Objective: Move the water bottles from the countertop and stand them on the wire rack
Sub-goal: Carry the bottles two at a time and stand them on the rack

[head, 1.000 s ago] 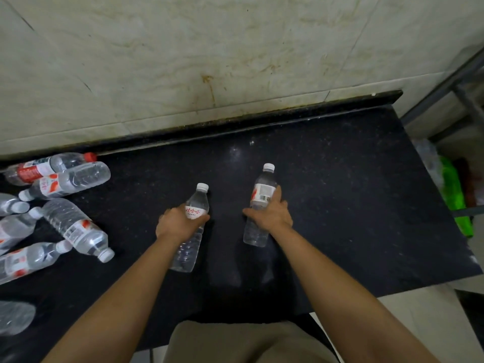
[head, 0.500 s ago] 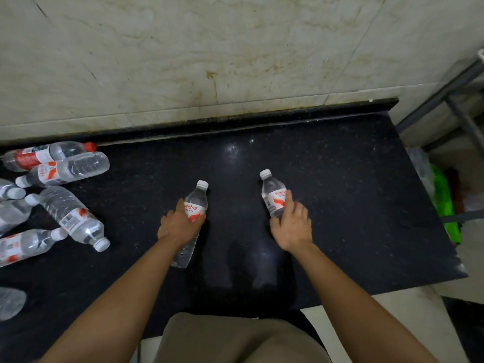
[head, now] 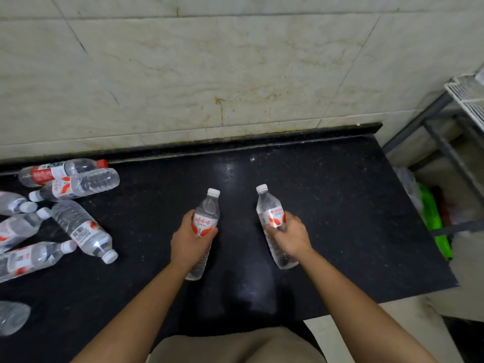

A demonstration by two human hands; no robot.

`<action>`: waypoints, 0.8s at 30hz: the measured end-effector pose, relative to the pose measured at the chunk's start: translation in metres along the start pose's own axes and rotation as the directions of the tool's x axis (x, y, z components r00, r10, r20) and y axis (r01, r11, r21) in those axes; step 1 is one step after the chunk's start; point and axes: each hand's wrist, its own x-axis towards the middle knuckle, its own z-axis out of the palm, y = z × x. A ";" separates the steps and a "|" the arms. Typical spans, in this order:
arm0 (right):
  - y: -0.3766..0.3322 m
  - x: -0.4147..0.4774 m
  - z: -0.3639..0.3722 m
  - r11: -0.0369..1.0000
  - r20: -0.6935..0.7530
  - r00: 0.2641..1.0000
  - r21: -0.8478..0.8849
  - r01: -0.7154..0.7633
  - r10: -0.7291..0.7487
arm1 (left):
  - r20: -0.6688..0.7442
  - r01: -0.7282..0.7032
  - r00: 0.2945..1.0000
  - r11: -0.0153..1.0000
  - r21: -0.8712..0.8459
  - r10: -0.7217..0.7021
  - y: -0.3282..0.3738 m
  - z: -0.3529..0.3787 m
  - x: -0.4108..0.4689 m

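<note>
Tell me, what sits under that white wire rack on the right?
Under the rack: grey frame bars and a green bag. The countertop and picture edge hide the rest.

Red "Wahaha" on right bottle (head: 273, 219) label; left bottle (head: 203, 223) label w/ red script, illegible.
</note>
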 end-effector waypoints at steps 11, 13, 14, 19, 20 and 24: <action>-0.007 -0.063 -0.088 0.681 -0.346 0.938 0.685 0.259 -0.008 | -0.030 -0.290 0.955 0.904 -0.314 0.296 0.119 0.008 0.007; 0.001 -0.076 -0.109 0.538 -0.402 0.907 0.795 0.280 0.123 | 0.004 -0.321 0.938 0.876 -0.361 0.346 0.143 0.023 -0.005; 0.004 -0.084 -0.120 0.454 -0.411 0.891 0.842 0.291 0.193 | 0.022 -0.337 0.927 0.860 -0.384 0.374 0.156 0.031 -0.013; 0.033 -0.125 -0.188 0.077 -0.338 0.883 0.940 0.331 0.325 | 0.081 -0.401 0.859 0.763 -0.507 0.505 0.228 0.075 -0.080; 0.041 -0.134 -0.203 0.049 -0.337 0.889 0.939 0.339 0.309 | 0.095 -0.414 0.842 0.748 -0.518 0.531 0.242 0.085 -0.095; 0.099 -0.161 -0.258 0.219 -0.469 0.827 0.882 0.418 0.310 | 0.130 -0.494 0.762 0.699 -0.518 0.635 0.291 0.139 -0.159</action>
